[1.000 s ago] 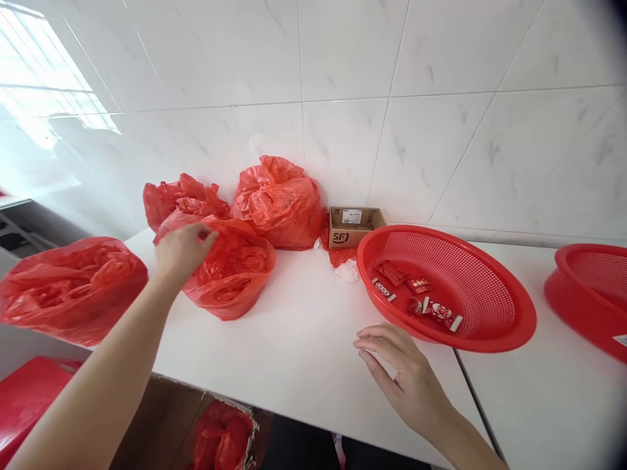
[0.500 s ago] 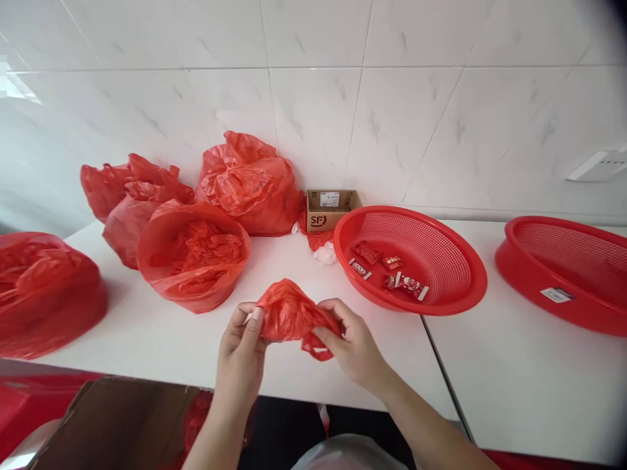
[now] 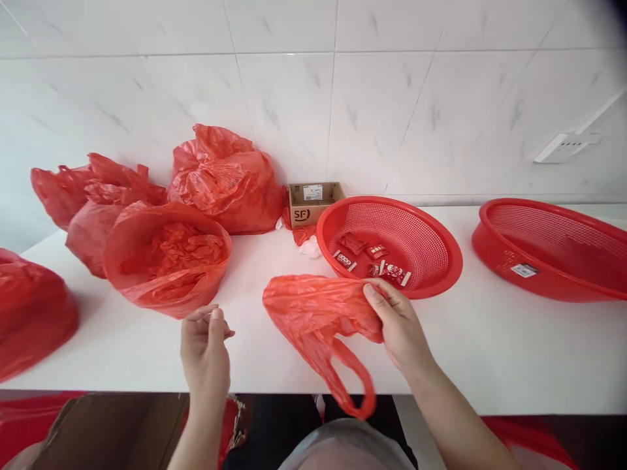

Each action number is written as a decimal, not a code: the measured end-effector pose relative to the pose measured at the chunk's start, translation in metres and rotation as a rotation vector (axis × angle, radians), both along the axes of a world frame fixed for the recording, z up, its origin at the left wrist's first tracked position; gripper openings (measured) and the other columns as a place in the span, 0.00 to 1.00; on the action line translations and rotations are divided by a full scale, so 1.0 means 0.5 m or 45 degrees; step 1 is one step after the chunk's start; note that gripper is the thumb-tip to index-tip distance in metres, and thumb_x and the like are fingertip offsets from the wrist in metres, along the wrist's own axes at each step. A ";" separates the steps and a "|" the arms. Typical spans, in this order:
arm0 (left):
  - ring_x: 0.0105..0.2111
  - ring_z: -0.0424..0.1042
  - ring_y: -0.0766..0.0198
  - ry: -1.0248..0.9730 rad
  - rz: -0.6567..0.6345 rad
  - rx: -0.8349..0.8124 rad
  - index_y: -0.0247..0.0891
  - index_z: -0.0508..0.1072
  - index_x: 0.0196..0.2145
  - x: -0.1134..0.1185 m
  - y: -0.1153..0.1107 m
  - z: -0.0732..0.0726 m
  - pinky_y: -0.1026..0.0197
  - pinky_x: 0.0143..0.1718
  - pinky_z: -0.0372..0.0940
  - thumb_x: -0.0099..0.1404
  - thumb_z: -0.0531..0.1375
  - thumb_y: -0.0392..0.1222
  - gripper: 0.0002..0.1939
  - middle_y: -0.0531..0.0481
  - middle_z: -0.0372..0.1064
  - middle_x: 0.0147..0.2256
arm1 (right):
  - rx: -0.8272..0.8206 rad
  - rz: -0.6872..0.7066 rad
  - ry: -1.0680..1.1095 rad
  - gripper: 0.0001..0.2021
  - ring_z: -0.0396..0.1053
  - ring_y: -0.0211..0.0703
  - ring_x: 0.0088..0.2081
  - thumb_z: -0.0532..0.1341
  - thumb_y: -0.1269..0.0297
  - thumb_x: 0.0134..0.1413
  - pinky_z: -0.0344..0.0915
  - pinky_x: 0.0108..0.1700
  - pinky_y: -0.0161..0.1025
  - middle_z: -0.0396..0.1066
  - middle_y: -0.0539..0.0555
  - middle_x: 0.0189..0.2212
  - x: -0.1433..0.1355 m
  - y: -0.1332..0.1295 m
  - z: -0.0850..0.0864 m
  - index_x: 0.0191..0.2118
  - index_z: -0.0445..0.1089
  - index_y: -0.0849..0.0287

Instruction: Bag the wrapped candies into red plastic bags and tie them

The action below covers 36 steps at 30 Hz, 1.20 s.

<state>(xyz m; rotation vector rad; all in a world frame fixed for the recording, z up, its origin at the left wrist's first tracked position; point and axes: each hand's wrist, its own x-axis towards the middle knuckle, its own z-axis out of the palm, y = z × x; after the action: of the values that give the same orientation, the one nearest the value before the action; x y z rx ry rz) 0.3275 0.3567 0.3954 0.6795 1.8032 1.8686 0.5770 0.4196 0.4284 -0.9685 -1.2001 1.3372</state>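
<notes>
A thin red plastic carrier bag (image 3: pixel 313 307) stretches out above the white table, one loop handle dangling past the front edge. My right hand (image 3: pixel 404 326) grips the bag's right end between thumb and fingers. Off to the left and apart from the bag, my left hand (image 3: pixel 206 356) is loosely closed, thumb beside curled fingertips, with nothing visible in it. Just beyond that hand stands an open red bag (image 3: pixel 117 261) stuffed with crumpled red bags.
A red perforated basket (image 3: pixel 448 261) holds several small red packets. Another red basket (image 3: pixel 494 245) stands farther right. Behind are a small cardboard box (image 3: pixel 321 212) and a full red bag (image 3: pixel 228 186). More red bags (image 3: pixel 36 316) sit left. An open carton (image 3: pixel 115 431) is below the table edge.
My left hand has let go of the bag and moved left. The bag, bunched between both hands before, now spreads out from my right hand, its handle hanging. The view has shifted right.
</notes>
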 end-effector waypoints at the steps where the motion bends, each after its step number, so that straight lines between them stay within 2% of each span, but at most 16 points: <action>1: 0.35 0.67 0.62 0.202 -0.049 0.044 0.45 0.69 0.42 0.034 -0.014 0.014 0.60 0.41 0.65 0.62 0.63 0.49 0.13 0.53 0.65 0.33 | 0.028 0.027 -0.009 0.14 0.68 0.41 0.33 0.61 0.49 0.60 0.66 0.37 0.35 0.70 0.50 0.30 -0.013 -0.006 0.003 0.36 0.73 0.55; 3: 0.48 0.67 0.54 0.585 -0.228 0.141 0.47 0.70 0.43 0.103 -0.034 0.029 0.52 0.50 0.63 0.61 0.62 0.48 0.13 0.47 0.66 0.44 | 0.039 0.125 0.003 0.16 0.68 0.41 0.34 0.58 0.49 0.63 0.66 0.38 0.36 0.71 0.51 0.31 -0.042 -0.021 0.009 0.41 0.75 0.55; 6: 0.66 0.48 0.41 0.991 -0.421 -0.026 0.45 0.74 0.45 0.162 -0.027 0.001 0.40 0.61 0.52 0.61 0.62 0.42 0.13 0.41 0.48 0.64 | -0.019 0.279 0.074 0.20 0.65 0.38 0.28 0.56 0.47 0.64 0.66 0.33 0.35 0.67 0.49 0.25 -0.076 -0.046 0.017 0.46 0.75 0.57; 8: 0.68 0.44 0.39 1.058 -0.427 -0.192 0.45 0.74 0.48 0.150 -0.007 -0.041 0.36 0.62 0.50 0.61 0.60 0.38 0.17 0.40 0.41 0.68 | -0.061 0.321 0.145 0.20 0.62 0.36 0.24 0.56 0.47 0.65 0.65 0.29 0.34 0.63 0.48 0.22 -0.078 -0.059 0.020 0.47 0.75 0.56; 10: 0.63 0.56 0.41 0.943 -0.450 -0.328 0.47 0.70 0.56 0.100 0.008 -0.076 0.39 0.57 0.58 0.58 0.58 0.32 0.27 0.39 0.50 0.65 | -0.086 0.305 0.197 0.20 0.64 0.38 0.25 0.55 0.47 0.65 0.66 0.30 0.35 0.65 0.49 0.22 -0.058 -0.065 0.019 0.48 0.75 0.55; 12: 0.55 0.68 0.47 0.688 -0.455 -0.436 0.49 0.64 0.60 0.031 0.007 -0.089 0.47 0.50 0.66 0.53 0.56 0.28 0.36 0.42 0.63 0.58 | -0.073 0.250 0.151 0.20 0.68 0.41 0.29 0.55 0.47 0.65 0.68 0.33 0.37 0.70 0.51 0.25 -0.019 -0.061 0.017 0.50 0.75 0.54; 14: 0.46 0.73 0.50 0.398 -0.446 -0.478 0.48 0.66 0.57 -0.038 -0.011 -0.074 0.56 0.38 0.69 0.51 0.58 0.30 0.35 0.45 0.72 0.47 | 0.016 0.158 -0.045 0.19 0.72 0.44 0.36 0.55 0.48 0.65 0.70 0.40 0.39 0.74 0.54 0.32 0.029 -0.041 0.018 0.51 0.74 0.53; 15: 0.41 0.74 0.51 0.279 -0.470 -0.470 0.46 0.70 0.51 -0.066 -0.024 -0.058 0.58 0.33 0.69 0.50 0.61 0.33 0.29 0.46 0.73 0.43 | 0.083 0.118 -0.201 0.19 0.73 0.45 0.40 0.55 0.49 0.66 0.70 0.43 0.40 0.75 0.54 0.36 0.054 -0.023 0.020 0.52 0.74 0.53; 18: 0.30 0.72 0.58 -0.049 -0.721 -0.492 0.41 0.74 0.33 -0.106 -0.065 0.002 0.62 0.29 0.67 0.48 0.70 0.42 0.14 0.49 0.73 0.31 | 0.246 0.087 -0.746 0.20 0.73 0.47 0.43 0.54 0.51 0.66 0.69 0.46 0.43 0.75 0.55 0.41 0.110 0.070 0.038 0.56 0.70 0.54; 20: 0.27 0.70 0.61 -0.253 -0.831 -0.465 0.40 0.73 0.30 -0.092 -0.080 0.039 0.62 0.27 0.66 0.48 0.72 0.46 0.14 0.50 0.71 0.28 | 0.279 0.132 -1.041 0.24 0.74 0.46 0.40 0.53 0.52 0.66 0.70 0.43 0.43 0.75 0.56 0.40 0.116 0.154 0.055 0.63 0.61 0.55; 23: 0.29 0.72 0.59 -0.480 -0.824 -0.331 0.41 0.73 0.35 -0.035 -0.078 0.079 0.62 0.28 0.68 0.49 0.72 0.45 0.17 0.48 0.73 0.33 | 0.303 0.380 -1.641 0.35 0.63 0.51 0.60 0.54 0.48 0.64 0.64 0.56 0.47 0.61 0.61 0.62 0.079 0.276 0.071 0.71 0.44 0.50; 24: 0.31 0.73 0.59 -0.529 -0.796 -0.285 0.42 0.73 0.37 -0.014 -0.074 0.088 0.62 0.30 0.69 0.49 0.72 0.45 0.19 0.47 0.74 0.35 | 0.275 0.457 -1.736 0.41 0.56 0.57 0.64 0.60 0.46 0.58 0.60 0.59 0.50 0.54 0.62 0.65 0.061 0.308 0.073 0.71 0.44 0.48; 26: 0.34 0.75 0.58 -0.596 -0.701 -0.200 0.43 0.73 0.43 0.017 -0.066 0.100 0.63 0.32 0.70 0.50 0.72 0.44 0.22 0.48 0.75 0.38 | 0.201 0.583 -1.873 0.51 0.46 0.69 0.67 0.70 0.44 0.43 0.57 0.61 0.58 0.44 0.62 0.69 0.028 0.357 0.069 0.70 0.47 0.47; 28: 0.36 0.75 0.59 -0.617 -0.584 -0.134 0.45 0.72 0.48 0.031 -0.061 0.107 0.65 0.33 0.71 0.50 0.72 0.45 0.27 0.50 0.75 0.39 | 0.138 0.667 -1.931 0.54 0.46 0.75 0.66 0.74 0.45 0.33 0.59 0.58 0.61 0.41 0.62 0.70 0.007 0.383 0.059 0.68 0.54 0.47; 32: 0.33 0.76 0.61 -0.620 -0.400 -0.029 0.46 0.72 0.44 0.028 -0.060 0.111 0.66 0.30 0.71 0.47 0.74 0.45 0.27 0.54 0.75 0.35 | 0.166 0.786 -1.958 0.43 0.63 0.66 0.58 0.71 0.49 0.41 0.68 0.48 0.50 0.47 0.62 0.68 0.006 0.397 0.030 0.64 0.60 0.47; 36: 0.26 0.73 0.67 -0.589 -0.325 0.042 0.42 0.67 0.33 0.040 -0.056 0.117 0.70 0.25 0.68 0.44 0.75 0.43 0.23 0.56 0.73 0.30 | 0.265 0.739 -1.930 0.29 0.70 0.56 0.48 0.66 0.66 0.49 0.67 0.42 0.43 0.62 0.63 0.59 0.016 0.399 0.011 0.58 0.65 0.52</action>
<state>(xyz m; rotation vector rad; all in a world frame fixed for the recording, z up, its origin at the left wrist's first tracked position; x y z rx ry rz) 0.3477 0.3289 0.4542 0.4186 1.3294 1.7128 0.5851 0.6189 0.4339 -1.5856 -2.8410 0.6567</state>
